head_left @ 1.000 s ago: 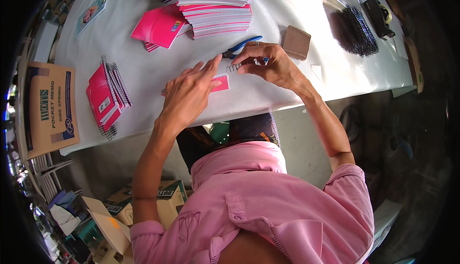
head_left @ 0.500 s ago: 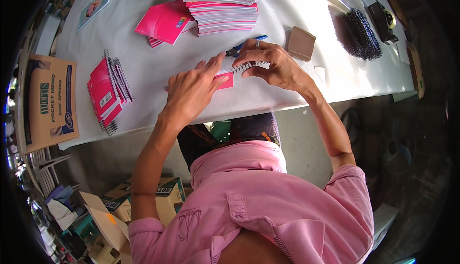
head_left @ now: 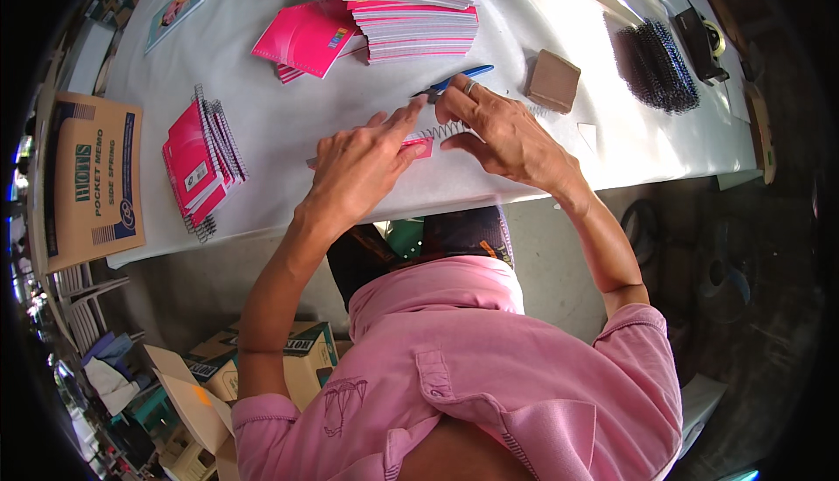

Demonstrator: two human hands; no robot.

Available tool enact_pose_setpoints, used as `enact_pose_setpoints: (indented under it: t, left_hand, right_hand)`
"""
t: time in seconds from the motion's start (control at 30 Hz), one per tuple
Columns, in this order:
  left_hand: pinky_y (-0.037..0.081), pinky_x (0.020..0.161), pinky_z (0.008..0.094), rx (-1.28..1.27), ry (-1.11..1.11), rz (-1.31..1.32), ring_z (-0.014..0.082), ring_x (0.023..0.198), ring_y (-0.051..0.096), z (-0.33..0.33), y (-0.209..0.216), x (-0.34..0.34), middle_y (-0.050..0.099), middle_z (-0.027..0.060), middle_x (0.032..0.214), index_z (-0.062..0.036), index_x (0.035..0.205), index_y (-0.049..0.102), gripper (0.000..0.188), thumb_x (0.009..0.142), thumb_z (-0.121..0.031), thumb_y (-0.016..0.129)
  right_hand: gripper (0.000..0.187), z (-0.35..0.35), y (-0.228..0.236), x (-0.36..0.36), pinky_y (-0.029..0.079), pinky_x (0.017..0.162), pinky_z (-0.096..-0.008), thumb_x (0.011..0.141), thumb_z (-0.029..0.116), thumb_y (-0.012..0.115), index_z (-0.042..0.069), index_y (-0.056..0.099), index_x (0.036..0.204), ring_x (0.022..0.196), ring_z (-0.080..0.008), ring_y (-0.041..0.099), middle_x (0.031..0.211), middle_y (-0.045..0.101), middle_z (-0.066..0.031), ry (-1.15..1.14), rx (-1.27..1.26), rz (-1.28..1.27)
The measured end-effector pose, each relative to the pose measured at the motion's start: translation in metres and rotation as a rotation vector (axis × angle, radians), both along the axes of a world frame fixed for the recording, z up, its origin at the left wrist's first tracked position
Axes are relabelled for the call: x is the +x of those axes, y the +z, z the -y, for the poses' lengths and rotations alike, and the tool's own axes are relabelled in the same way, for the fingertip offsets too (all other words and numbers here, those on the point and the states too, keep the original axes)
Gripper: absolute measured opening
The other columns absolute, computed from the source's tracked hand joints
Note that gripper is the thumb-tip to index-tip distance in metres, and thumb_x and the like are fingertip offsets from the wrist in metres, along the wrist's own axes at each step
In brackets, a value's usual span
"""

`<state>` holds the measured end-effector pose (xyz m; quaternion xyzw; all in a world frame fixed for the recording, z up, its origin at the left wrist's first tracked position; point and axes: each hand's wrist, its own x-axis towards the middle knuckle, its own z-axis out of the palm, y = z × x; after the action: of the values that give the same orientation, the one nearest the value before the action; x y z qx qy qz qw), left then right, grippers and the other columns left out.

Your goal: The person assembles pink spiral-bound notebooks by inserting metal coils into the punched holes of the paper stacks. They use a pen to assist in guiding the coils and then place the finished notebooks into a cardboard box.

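Note:
My left hand (head_left: pixel 358 166) lies over a small pink notebook (head_left: pixel 421 148), holding it near the table's front edge, with the thumb on its cover. Most of that notebook is hidden under the palm. A thin wire spiral coil (head_left: pixel 447 129) runs from the notebook's far edge into my right hand (head_left: pixel 511 140), whose thumb and fingers curl around it. The coil's other end shows behind the right knuckles. Just beyond the fingers are pliers with blue handles (head_left: pixel 473 72), partly covered by the right hand.
Pink notebooks are stacked (head_left: pixel 419 31) at the back, and spiral-bound ones (head_left: pixel 197 162) lie at left beside a cardboard box (head_left: pixel 96 184). To the right are a brown block (head_left: pixel 553 81), a heap of dark coils (head_left: pixel 657 66) and a tape dispenser (head_left: pixel 702 42).
My right hand has turned and its fingers have drawn in lower over the coil. The left hand still holds the notebook, whose pink cover shows less. The whole view has shifted slightly.

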<state>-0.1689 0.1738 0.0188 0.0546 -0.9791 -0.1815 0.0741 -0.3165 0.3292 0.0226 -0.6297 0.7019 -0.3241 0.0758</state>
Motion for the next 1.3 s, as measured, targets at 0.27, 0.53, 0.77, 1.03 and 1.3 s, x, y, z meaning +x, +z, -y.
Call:
enact_pose_setpoints:
  t: [0.27, 0.53, 0.77, 1.03, 1.3]
  left_hand:
    - [0.055, 0.067, 0.0467, 0.024, -0.062, 0.168, 0.0328, 0.078, 0.069, 0.003, 0.000, -0.005, 0.069, 0.0094, 0.104, -0.0204, 0.133, 0.055, 0.043, 0.092, -0.030, 0.062]
    - [0.056, 0.075, 0.0436, 0.032, -0.191, 0.219, 0.0335, 0.092, 0.068, 0.005, 0.003, 0.000, 0.066, 0.0044, 0.122, -0.0317, 0.132, 0.057, 0.050, 0.084, -0.041, 0.068]
    - [0.055, 0.077, 0.0468, -0.176, -0.025, 0.076, 0.0362, 0.105, 0.064, 0.022, -0.009, 0.014, 0.064, 0.0077, 0.124, -0.0239, 0.142, 0.045, 0.068, 0.082, -0.050, 0.065]
    - [0.052, 0.065, 0.0495, -0.127, 0.010, 0.123, 0.0375, 0.076, 0.068, 0.028, -0.002, 0.012, 0.069, 0.0162, 0.104, -0.0126, 0.140, 0.048, 0.071, 0.084, -0.053, 0.062]
    - [0.052, 0.068, 0.0462, -0.047, -0.001, 0.166, 0.0372, 0.081, 0.067, 0.034, 0.004, 0.006, 0.070, 0.0148, 0.097, -0.0158, 0.131, 0.059, 0.055, 0.085, -0.045, 0.065]
  right_hand:
    - [0.030, -0.003, 0.000, 0.006, 0.052, 0.069, -0.0426, 0.089, 0.017, 0.065, -0.001, 0.056, 0.110, 0.078, -0.0373, 0.065, 0.085, 0.065, -0.0164, 0.075, 0.132, 0.177]
    - [0.045, -0.075, -0.023, -0.127, 0.045, 0.104, -0.0440, 0.065, 0.017, 0.087, 0.013, 0.067, 0.105, 0.119, -0.0329, 0.055, 0.139, 0.049, -0.0112, -0.348, 0.419, -0.220]
    - [0.039, -0.003, 0.008, -0.066, 0.044, 0.101, -0.0416, 0.088, 0.034, 0.069, 0.006, 0.069, 0.115, 0.115, -0.0273, 0.059, 0.118, 0.066, -0.0124, 0.388, 0.270, 0.572]
    - [0.054, 0.033, -0.003, -0.056, 0.045, 0.095, -0.0365, 0.089, 0.047, 0.062, 0.001, 0.069, 0.116, 0.102, -0.0252, 0.062, 0.105, 0.069, -0.0149, 0.382, 0.354, 0.652]
    - [0.048, 0.040, -0.005, -0.067, 0.045, 0.095, -0.0375, 0.084, 0.040, 0.068, 0.004, 0.070, 0.115, 0.104, -0.0273, 0.061, 0.109, 0.068, -0.0143, 0.278, 0.357, 0.546]
